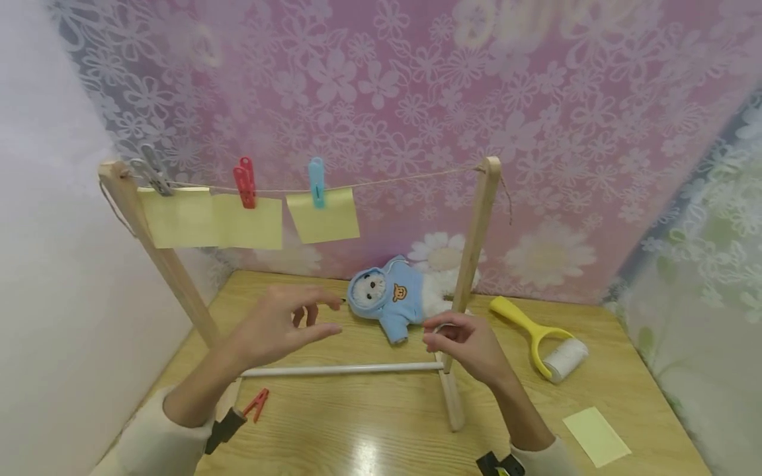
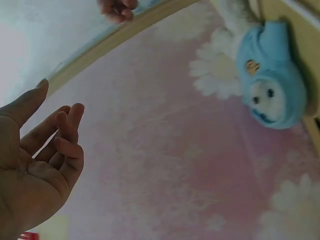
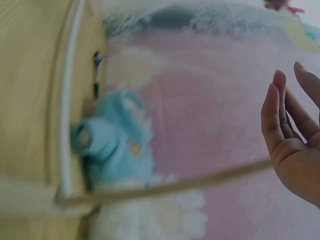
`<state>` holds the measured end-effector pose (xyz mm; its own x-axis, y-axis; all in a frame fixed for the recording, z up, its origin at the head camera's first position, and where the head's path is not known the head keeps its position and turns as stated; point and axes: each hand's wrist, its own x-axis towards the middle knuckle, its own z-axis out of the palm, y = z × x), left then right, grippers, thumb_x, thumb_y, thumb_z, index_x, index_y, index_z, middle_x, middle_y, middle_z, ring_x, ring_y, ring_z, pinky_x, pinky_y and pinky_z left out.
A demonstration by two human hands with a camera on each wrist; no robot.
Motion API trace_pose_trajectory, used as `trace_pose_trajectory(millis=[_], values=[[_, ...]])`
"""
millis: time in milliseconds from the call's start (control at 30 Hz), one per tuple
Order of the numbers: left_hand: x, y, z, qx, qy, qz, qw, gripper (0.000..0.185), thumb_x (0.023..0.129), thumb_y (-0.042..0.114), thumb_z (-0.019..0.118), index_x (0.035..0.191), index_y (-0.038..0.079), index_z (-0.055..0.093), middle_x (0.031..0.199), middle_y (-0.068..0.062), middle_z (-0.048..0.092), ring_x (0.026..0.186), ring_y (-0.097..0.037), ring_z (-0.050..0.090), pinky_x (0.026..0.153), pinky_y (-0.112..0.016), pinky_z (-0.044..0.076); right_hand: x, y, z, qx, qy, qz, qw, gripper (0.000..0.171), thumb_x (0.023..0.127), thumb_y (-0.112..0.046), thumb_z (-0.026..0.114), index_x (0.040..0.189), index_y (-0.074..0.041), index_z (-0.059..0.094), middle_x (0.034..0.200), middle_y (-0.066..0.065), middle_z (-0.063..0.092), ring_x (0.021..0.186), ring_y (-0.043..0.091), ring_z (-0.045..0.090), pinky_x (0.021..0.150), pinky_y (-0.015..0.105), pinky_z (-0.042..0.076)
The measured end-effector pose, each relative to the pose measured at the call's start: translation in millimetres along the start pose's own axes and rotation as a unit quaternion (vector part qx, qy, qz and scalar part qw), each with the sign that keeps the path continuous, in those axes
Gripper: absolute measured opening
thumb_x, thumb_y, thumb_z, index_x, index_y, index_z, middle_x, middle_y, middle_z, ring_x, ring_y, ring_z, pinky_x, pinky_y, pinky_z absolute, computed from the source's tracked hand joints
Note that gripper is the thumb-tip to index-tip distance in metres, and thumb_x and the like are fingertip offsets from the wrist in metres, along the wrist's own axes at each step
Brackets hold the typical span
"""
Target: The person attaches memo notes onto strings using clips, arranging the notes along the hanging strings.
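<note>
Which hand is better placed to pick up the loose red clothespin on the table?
Left, probably: the left hand hovers open on the side where the red clothespin lies, while the right hand is beyond the rack's right post.

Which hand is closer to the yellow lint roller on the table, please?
Right. The right hand hovers by the rack's right post, just left of the yellow lint roller. The left hand is further left, beyond the plush toy.
</note>
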<state>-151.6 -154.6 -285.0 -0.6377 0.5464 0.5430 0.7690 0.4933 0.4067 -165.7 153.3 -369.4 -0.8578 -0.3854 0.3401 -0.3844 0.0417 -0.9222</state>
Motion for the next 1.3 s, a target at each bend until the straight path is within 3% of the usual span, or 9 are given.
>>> trace_pose_trajectory(millis=[167,300,533,600,767,933,1033,1133,1300], values=[[-42.0,-35.5,34.1,-0.038,-0.029,-0.115,0.9922,0.024,0.076,0.032,0.068,0.094,0.017,0.064,0.085,0.010,0.062,0.066,-0.002,0.053,0.053,-0.022,0.046,-37.3,31.3,-31.6,-0.055,0.027,0.065,0.996,0.023,0.080,-0.009,0.064,0.101,-0.001,0.060,0.093,0.018,0.060,0.076,0.024,0.062,0.065,0.034,0.051],[-77.9,-58.1,52.5,-0.038,-0.035,-0.223,0.9736,0.031,0.074,0.035,0.069,0.095,0.012,0.064,0.088,0.004,0.063,0.071,-0.006,0.056,0.055,-0.020,0.046,-66.1,56.2,-58.6,-0.149,0.041,0.096,0.983,0.026,0.079,-0.014,0.066,0.102,-0.004,0.060,0.095,0.013,0.061,0.076,0.018,0.060,0.064,0.029,0.050],[-129.7,-92.3,69.3,-0.038,-0.073,-0.364,0.9277,0.042,0.068,0.032,0.074,0.095,0.000,0.063,0.087,-0.008,0.062,0.075,-0.019,0.058,0.062,-0.030,0.049,-115.0,83.2,-102.0,-0.334,0.063,0.179,0.923,0.038,0.079,-0.031,0.065,0.108,-0.007,0.059,0.102,0.007,0.060,0.085,0.020,0.055,0.065,0.023,0.047],[-142.3,-100.7,72.0,-0.030,-0.088,-0.380,0.9202,0.045,0.067,0.031,0.075,0.094,-0.002,0.062,0.086,-0.010,0.062,0.074,-0.019,0.058,0.062,-0.032,0.050,-126.7,86.4,-113.7,-0.357,0.069,0.201,0.910,0.041,0.079,-0.032,0.065,0.110,-0.006,0.058,0.105,0.009,0.060,0.088,0.023,0.054,0.064,0.023,0.046],[-165.0,-114.0,78.3,0.024,-0.101,-0.378,0.9200,0.034,0.063,0.028,0.078,0.075,0.002,0.060,0.069,-0.001,0.056,0.061,-0.012,0.051,0.054,-0.026,0.044,-150.7,88.2,-142.1,-0.393,0.073,0.243,0.884,0.050,0.079,-0.036,0.064,0.112,-0.001,0.055,0.106,0.017,0.058,0.088,0.030,0.054,0.062,0.033,0.047],[-177.6,-114.8,86.5,0.049,-0.109,-0.387,0.9145,0.037,0.057,0.021,0.081,0.060,0.008,0.047,0.054,0.004,0.042,0.048,-0.008,0.037,0.042,-0.022,0.032,-169.4,89.7,-170.4,-0.429,0.052,0.299,0.851,0.070,0.076,-0.044,0.064,0.115,0.011,0.046,0.104,0.028,0.052,0.088,0.040,0.052,0.061,0.044,0.046],[-182.4,-111.4,91.0,0.062,-0.118,-0.394,0.9094,0.036,0.056,0.016,0.082,0.062,0.008,0.047,0.056,0.002,0.044,0.050,-0.010,0.039,0.044,-0.023,0.035,-176.1,91.7,-182.6,-0.431,0.023,0.345,0.833,0.081,0.074,-0.047,0.064,0.114,0.018,0.040,0.100,0.034,0.050,0.086,0.044,0.051,0.063,0.046,0.045],[-184.8,-108.9,93.1,0.082,-0.120,-0.393,0.9079,0.033,0.057,0.011,0.081,0.063,0.006,0.048,0.059,0.001,0.047,0.052,-0.011,0.041,0.047,-0.025,0.037,-182.2,94.5,-187.3,-0.426,0.002,0.378,0.822,0.083,0.073,-0.047,0.065,0.110,0.022,0.038,0.096,0.036,0.050,0.085,0.046,0.051,0.065,0.047,0.045],[-187.3,-107.5,93.2,0.088,-0.118,-0.406,0.9022,0.030,0.058,0.009,0.079,0.066,0.005,0.050,0.059,0.001,0.047,0.051,-0.011,0.041,0.045,-0.025,0.037,-188.3,101.1,-189.0,-0.425,-0.002,0.395,0.815,0.089,0.068,-0.049,0.069,0.107,0.024,0.036,0.095,0.038,0.047,0.084,0.048,0.050,0.067,0.048,0.044]])
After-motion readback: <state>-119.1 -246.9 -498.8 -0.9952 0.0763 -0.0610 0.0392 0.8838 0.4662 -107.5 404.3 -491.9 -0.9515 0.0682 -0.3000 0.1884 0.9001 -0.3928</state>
